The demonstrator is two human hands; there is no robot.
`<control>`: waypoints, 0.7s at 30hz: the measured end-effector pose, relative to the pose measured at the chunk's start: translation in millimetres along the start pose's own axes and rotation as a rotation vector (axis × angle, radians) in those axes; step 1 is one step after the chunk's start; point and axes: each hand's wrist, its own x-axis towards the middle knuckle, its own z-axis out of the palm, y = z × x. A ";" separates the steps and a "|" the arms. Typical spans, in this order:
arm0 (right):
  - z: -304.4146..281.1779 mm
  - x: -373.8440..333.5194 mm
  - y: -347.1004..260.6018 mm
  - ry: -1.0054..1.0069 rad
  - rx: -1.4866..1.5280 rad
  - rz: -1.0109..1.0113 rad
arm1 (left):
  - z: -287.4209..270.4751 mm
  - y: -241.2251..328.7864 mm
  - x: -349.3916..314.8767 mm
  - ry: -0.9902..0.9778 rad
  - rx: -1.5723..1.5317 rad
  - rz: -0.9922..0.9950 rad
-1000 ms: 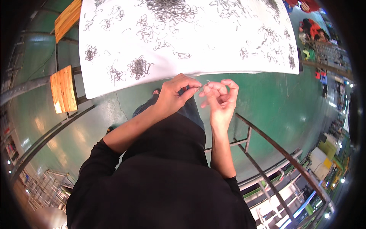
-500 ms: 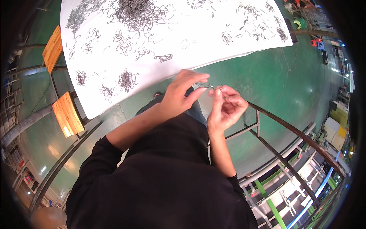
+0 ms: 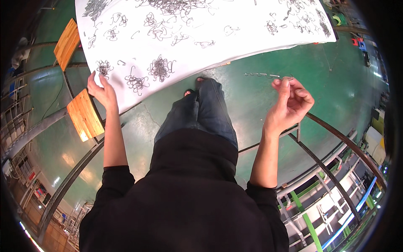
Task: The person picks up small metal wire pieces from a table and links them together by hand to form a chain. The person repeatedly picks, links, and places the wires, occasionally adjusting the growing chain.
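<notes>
At the left end of the white table my left hand (image 3: 102, 93) reaches over the edge, thumb and forefinger apart, nothing visible between them. Just beyond its fingertips lies a small pile of dark bent-wire hooks (image 3: 103, 67). Two more piles of wire hooks (image 3: 160, 68) sit to the right of it, near the table's front edge. Off to the right, above the floor, my right hand (image 3: 290, 104) is closed, pinching the end of a thin string of wire hooks (image 3: 261, 75). That string points left from the fingers; how its pieces join is too small to tell.
The white-covered table (image 3: 247, 40) carries many scattered hooks and a big heap (image 3: 178, 5) at the far side. Wooden stools (image 3: 85, 115) stand by its left end. Dark metal rails (image 3: 331, 140) run at both sides, above a green floor.
My hands have separated. The left has let go near the string and moved left to the small pile; the right has carried the string of wire hooks to the right.
</notes>
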 end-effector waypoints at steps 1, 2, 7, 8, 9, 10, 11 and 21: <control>0.8 -1.3 -0.8 0.008 -0.006 0.011 | -1.2 -26.1 -0.3 0.004 0.104 -0.016; 1.7 -3.0 -1.7 0.007 -0.002 0.003 | 0.9 -47.7 -3.7 0.004 0.122 -0.066; 3.7 -8.5 -11.7 -0.014 0.011 -0.021 | 12.1 -81.4 -28.8 0.022 -0.008 -0.337; 3.7 -8.7 -14.1 -0.012 0.013 -0.036 | 14.0 -77.2 -29.3 0.066 -0.032 -0.286; 3.9 -7.7 -15.8 -0.008 0.011 -0.052 | 15.7 -71.6 -29.4 0.068 -0.060 -0.320; 3.6 -6.3 -17.9 -0.008 0.011 -0.067 | 14.6 -66.1 -30.9 0.075 -0.082 -0.351; 3.2 -4.7 -19.6 -0.011 0.015 -0.079 | 12.6 -61.5 -32.6 0.103 -0.099 -0.330; -13.8 -11.4 -40.7 0.044 -0.025 -0.138 | 8.6 -56.7 -34.1 0.108 -0.105 -0.328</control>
